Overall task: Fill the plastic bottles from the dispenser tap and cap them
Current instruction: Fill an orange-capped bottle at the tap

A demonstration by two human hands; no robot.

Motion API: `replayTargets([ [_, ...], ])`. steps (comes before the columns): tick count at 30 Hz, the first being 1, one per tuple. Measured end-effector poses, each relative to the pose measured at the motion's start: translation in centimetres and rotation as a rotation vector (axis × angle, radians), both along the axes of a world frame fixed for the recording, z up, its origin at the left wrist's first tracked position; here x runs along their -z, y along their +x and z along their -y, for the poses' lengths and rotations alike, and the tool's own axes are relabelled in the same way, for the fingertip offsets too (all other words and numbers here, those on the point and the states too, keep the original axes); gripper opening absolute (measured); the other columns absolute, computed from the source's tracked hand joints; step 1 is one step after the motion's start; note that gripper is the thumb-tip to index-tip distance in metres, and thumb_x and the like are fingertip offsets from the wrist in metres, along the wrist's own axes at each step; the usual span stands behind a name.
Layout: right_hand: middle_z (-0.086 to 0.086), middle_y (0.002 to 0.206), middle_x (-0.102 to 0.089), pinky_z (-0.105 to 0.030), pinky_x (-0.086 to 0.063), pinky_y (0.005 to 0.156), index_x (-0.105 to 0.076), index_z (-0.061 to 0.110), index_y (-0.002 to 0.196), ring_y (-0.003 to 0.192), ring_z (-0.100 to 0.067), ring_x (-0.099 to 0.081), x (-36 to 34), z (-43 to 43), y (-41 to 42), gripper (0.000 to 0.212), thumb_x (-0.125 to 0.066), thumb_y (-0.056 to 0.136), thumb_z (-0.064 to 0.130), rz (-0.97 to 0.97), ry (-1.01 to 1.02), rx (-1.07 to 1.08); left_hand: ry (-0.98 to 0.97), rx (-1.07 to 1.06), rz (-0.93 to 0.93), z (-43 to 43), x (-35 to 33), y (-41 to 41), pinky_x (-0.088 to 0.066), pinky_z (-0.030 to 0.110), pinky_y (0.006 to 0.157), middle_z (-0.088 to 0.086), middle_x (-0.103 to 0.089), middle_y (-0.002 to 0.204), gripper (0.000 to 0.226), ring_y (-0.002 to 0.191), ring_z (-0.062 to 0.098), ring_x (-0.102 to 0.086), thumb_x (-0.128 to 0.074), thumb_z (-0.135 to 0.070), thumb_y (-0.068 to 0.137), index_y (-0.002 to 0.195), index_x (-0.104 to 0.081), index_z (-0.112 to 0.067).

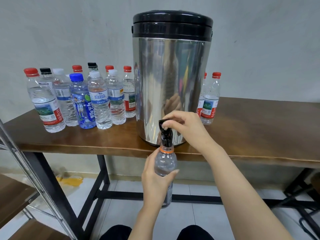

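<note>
1. The person's left hand [155,179] gripped a clear plastic bottle [165,163] round its upper body, with fingers and thumb curled about it.
2. The plastic bottle was held upright in the air, just below the front edge of the table. It was uncapped, with an orange ring [166,150] round its neck and its mouth right up against the spout of the tap [166,136]. Whether water was running could not be told.
3. The right hand [183,125] reached in from the right, its fingertips curled over and pinching the black lever [162,122] on top of the tap.
4. The tap stuck out from the foot of the dispenser [171,84], a tall shiny steel drum with a black lid. The drum stood at the front edge of a brown wooden table [259,129].
5. To the left of the dispenser stood a tight cluster of capped bottles [102,101], all upright, with red, black and white caps. A blue bottle [81,103] with a blue cap stood near the front of the cluster.
6. To the right of the dispenser stood two more bottles [210,99] with red caps, one partly hidden behind the drum.
7. A metal shelf frame [26,161] crossed the lower left, over a pale tiled floor [190,213]. The person's knees [114,232], in dark cloth, showed at the bottom.
</note>
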State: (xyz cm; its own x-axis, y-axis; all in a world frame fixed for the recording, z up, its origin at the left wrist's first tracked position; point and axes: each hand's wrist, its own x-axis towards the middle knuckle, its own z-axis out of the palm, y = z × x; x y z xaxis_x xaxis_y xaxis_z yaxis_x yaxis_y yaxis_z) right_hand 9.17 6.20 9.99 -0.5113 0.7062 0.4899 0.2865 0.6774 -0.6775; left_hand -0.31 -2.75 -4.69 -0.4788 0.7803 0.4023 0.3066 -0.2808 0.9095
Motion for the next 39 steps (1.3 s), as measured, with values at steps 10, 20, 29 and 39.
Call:
replayTargets([
  [10,-0.008,0.139,-0.052,-0.039,-0.039,0.103,-0.054,0.014,0.136,0.123,-0.029,-0.046,7.4,-4.8,5.7,0.043,-0.062,0.096,0.026,0.417,-0.109,0.497,-0.02,0.012,0.014,0.2,0.9,0.0,-0.044,0.009,0.092,-0.027,-0.056,0.122,0.081,0.117,-0.007,-0.052,-0.091,-0.012,0.064,0.123,-0.049,-0.05],
  [20,0.002,0.125,-0.052,-0.033,-0.046,0.086,-0.059,0.019,0.115,0.109,-0.019,-0.044,9.4,-3.4,5.0,0.023,-0.065,0.094,0.027,0.482,-0.075,0.479,-0.075,0.021,-0.015,1.0,1.4,-0.8,-0.052,0.031,0.1,-0.028,-0.055,0.122,0.082,0.117,-0.005,-0.053,-0.091,-0.016,0.064,0.124,-0.048,-0.05],
  [29,-0.003,0.111,-0.06,-0.03,-0.039,0.077,-0.05,0.02,0.1,0.098,-0.018,-0.047,9.9,-2.6,4.9,0.015,-0.063,0.095,0.022,0.392,-0.086,0.504,-0.082,0.034,-0.005,2.3,1.6,-1.3,-0.052,0.025,0.096,-0.026,-0.056,0.121,0.08,0.113,-0.01,-0.052,-0.091,-0.014,0.064,0.12,-0.048,-0.05],
  [39,0.004,0.114,-0.059,-0.021,-0.048,0.09,-0.058,0.033,0.109,0.101,-0.008,-0.057,5.1,2.6,3.5,0.028,-0.064,0.092,0.012,-0.233,-0.078,0.18,-0.018,-0.02,0.059,4.1,-0.1,-4.1,-0.052,0.026,0.094,-0.022,-0.06,0.121,0.08,0.111,-0.005,-0.057,-0.092,-0.015,0.062,0.12,-0.052,-0.053],
])
